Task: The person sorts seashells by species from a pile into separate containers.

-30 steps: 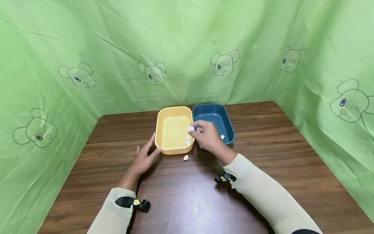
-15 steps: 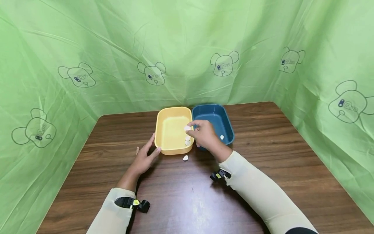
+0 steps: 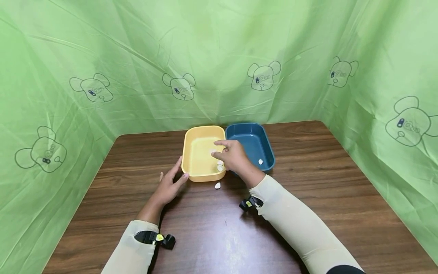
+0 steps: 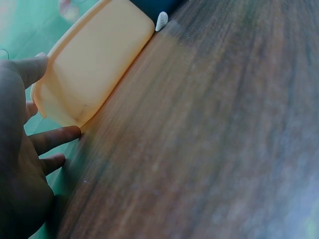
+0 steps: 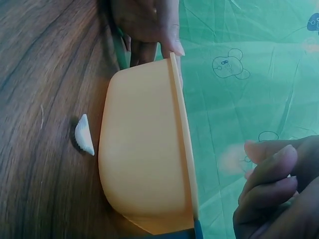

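My left hand (image 3: 170, 185) lies open against the shallow yellow plastic tray (image 3: 202, 153), steadying it. My right hand (image 3: 232, 155) hovers over it, fingers loosened (nothing visibly pinched); small white pieces (image 3: 220, 165) lie inside.

Right hand (image 3: 232, 156) shifts left from the blue tray's (image 3: 267, 152) rim to over the yellow tray (image 3: 195, 152). The white piece it pinched now sits blurred at its fingertips (image 3: 215, 153), looks released.
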A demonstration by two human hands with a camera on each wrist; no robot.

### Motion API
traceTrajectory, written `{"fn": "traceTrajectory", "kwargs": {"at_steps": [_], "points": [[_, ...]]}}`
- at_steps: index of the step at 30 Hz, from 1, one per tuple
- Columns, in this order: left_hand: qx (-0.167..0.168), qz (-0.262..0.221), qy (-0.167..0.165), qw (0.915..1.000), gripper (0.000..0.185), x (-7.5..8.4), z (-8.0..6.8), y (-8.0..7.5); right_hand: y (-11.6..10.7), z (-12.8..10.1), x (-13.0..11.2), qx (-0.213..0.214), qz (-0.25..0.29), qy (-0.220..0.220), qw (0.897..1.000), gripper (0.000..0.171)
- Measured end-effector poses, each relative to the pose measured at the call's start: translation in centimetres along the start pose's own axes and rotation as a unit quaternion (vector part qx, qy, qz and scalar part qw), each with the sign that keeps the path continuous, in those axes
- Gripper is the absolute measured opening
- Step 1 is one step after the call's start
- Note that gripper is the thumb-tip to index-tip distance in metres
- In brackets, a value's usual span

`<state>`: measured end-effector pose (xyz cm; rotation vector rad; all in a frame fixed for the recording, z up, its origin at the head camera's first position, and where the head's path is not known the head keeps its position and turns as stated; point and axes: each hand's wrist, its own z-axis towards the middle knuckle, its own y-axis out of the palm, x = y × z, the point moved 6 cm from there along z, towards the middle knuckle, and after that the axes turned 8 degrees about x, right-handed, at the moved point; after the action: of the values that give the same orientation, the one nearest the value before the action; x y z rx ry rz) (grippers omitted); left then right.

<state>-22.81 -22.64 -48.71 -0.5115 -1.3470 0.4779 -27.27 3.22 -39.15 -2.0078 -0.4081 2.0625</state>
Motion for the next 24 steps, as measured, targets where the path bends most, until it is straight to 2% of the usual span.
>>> {"fn": "traceTrajectory", "kwargs": {"at_steps": [5, 19, 24], "points": [[-0.001, -0.008, -0.002, 1.0000, 0.077, 0.0, -0.1, 0.1, -0.1, -0.2, -0.1, 0.000, 0.016, -0.005, 1.000, 0.059], [0.000, -0.006, 0.000, 1.0000, 0.078, -0.1, -0.1, -0.1, -0.6, -1.8, -0.3, 0.000, 0.025, -0.033, 0.999, 0.040], [0.005, -0.004, 0.006, 1.0000, 0.079, 0.0, 0.0, -0.1, -0.4, -2.7, -0.2, -0.009, 0.043, -0.054, 0.998, 0.041]]}}
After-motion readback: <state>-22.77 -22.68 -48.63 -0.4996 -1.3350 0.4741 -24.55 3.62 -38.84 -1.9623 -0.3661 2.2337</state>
